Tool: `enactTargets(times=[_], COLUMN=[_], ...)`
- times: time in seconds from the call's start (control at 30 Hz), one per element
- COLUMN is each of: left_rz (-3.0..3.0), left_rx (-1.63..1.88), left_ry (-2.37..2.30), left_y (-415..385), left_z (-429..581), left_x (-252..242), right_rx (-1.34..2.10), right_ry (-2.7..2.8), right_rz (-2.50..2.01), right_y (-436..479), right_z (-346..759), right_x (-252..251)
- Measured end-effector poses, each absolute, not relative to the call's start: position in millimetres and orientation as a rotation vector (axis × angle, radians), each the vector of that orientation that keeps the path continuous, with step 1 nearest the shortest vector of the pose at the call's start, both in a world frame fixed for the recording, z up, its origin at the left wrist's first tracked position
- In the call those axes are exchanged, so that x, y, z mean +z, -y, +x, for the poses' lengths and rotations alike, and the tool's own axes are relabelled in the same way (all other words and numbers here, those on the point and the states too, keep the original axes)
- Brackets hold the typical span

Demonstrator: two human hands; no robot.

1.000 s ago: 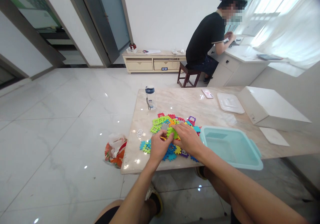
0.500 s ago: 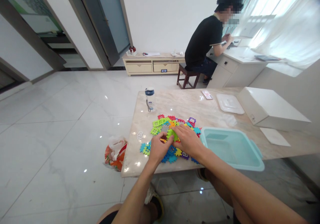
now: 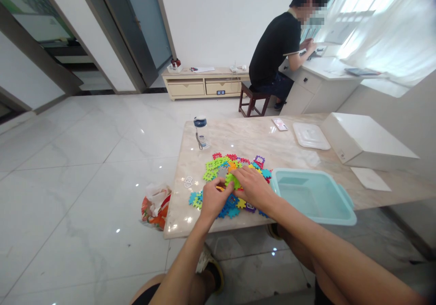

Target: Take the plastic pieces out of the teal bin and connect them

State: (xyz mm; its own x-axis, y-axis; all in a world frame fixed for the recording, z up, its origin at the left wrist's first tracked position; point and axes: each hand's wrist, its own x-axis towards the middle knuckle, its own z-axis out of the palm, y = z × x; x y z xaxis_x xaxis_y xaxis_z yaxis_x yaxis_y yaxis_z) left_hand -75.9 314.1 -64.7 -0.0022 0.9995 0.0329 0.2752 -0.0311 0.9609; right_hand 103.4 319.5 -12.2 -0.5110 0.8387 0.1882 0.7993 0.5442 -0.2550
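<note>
Between my two hands is a lime-green interlocking puzzle piece [image 3: 232, 181] with notched edges. My left hand [image 3: 216, 197] pinches its near side, thumb and fingers closed. My right hand [image 3: 254, 185] has its fingers curled over the top and right of the same piece. Parts of an orange piece show beside my left fingertips; I cannot tell whether it is joined to the green one. Around and under my hands lies a spread of coloured puzzle pieces [image 3: 212, 170] in green, red, blue, yellow and purple. A purple-framed piece [image 3: 259, 161] lies at the far right of the pile.
A pale teal tub [image 3: 315, 198] stands right of the pile. Behind it are a white lid [image 3: 311, 136] and a white box [image 3: 369, 137]. A water bottle [image 3: 201, 133] stands at the table's far left. A person [image 3: 277, 53] sits at a desk beyond.
The whole view has shifted slightly, so the table sits a little higher and further left. Both hands keep their hold on the green piece, with barely any visible movement.
</note>
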Motion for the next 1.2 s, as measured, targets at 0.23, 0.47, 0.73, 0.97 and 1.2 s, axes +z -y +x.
enactTargets(times=[0.23,0.47,0.73,0.97,1.2], left_rz=[1.376,1.382,1.407,1.41,1.411], left_rx=[1.154,1.157,1.122,1.115,1.113], left_ry=[-1.45,-1.432,-1.391,-1.392,-1.407], left_y=[-316.8,-317.1,-315.8,-315.9,-315.5], left_z=[-78.7,-79.1,-77.7,-78.0,-77.0], left_x=[-65.5,-67.2,-63.8,-63.6,-61.9], right_rx=[0.177,0.17,0.184,0.185,0.183], right_ry=[2.454,2.444,2.458,2.467,2.45], right_rz=[-1.311,-1.279,-1.281,-1.271,-1.244], right_y=[-319.8,-320.4,-320.6,-321.3,-322.0], right_z=[108.7,108.2,107.6,108.6,109.1], right_x=[-18.5,-18.5,-16.8,-18.1,-21.1])
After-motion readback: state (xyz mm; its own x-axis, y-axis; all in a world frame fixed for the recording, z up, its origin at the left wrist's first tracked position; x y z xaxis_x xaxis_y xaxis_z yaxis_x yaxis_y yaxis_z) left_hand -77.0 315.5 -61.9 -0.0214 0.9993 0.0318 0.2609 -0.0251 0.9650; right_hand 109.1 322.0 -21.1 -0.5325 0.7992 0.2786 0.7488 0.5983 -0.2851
